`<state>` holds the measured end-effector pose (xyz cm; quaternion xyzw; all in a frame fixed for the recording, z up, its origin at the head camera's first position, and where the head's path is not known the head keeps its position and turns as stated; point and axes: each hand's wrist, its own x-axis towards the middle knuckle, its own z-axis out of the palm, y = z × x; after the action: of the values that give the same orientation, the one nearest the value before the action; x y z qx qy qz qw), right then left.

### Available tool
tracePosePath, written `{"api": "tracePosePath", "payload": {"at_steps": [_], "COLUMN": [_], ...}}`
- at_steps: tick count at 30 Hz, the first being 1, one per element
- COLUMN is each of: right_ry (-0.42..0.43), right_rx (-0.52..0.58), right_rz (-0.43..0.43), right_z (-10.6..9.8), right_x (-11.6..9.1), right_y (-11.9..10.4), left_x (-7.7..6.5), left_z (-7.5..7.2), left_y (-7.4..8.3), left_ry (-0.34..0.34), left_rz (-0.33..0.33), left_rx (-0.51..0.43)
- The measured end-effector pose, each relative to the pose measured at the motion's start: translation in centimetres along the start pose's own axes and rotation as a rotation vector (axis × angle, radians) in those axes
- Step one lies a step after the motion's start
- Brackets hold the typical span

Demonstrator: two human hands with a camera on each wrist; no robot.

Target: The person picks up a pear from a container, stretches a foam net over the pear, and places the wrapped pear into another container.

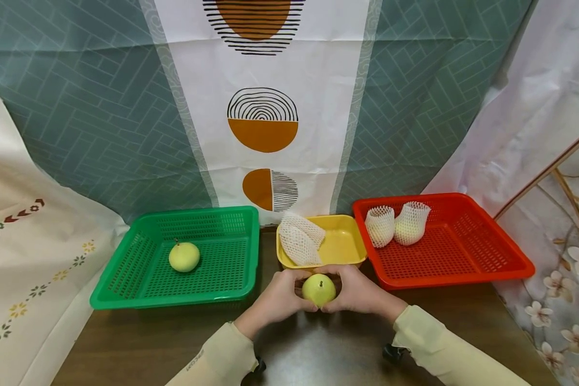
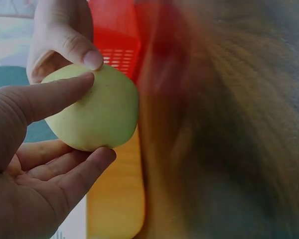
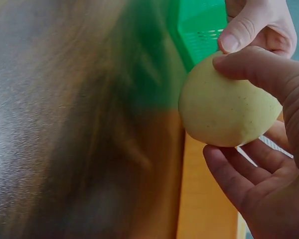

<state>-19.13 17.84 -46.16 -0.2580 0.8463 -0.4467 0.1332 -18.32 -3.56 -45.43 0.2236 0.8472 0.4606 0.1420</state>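
Yellow tray [image 1: 340,246] beyond | green basket [image 1: 222,268] left | red basket [image 1: 455,257] right | hands [image 1: 281,296] grip fruit [image 1: 319,291]

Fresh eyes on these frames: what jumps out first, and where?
Probably the pale green fruit, held between the left hand and the right hand, on the near side of the yellow tray with white foam nets in it. Next, the bright baskets either side: green basket at left with one bare fruit, red basket at right with two net-wrapped fruits.
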Motion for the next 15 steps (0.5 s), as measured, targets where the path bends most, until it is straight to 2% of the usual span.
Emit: {"api": "tracePosePath", "payload": {"at_steps": [5, 11, 15], "right_ry": [0.001, 0.015, 0.008], "right_rx": [-0.083, -0.137, -0.146], "right_rz": [0.055, 0.05, 0.055], "right_z": [0.5, 0.5, 0.5], "right_x": [-0.3, -0.1, 0.1], "right_y": [0.7, 1.3, 1.6], "left_x": [0.4, 1.1, 1.4], "left_z": [0.8, 1.3, 1.4], "left_y": [-0.9, -1.5, -1.8], "left_ry": [-0.012, 0.002, 0.003], "left_rz": [-0.019, -0.008, -0.027], "left_rx": [0.039, 0.06, 0.051]}}
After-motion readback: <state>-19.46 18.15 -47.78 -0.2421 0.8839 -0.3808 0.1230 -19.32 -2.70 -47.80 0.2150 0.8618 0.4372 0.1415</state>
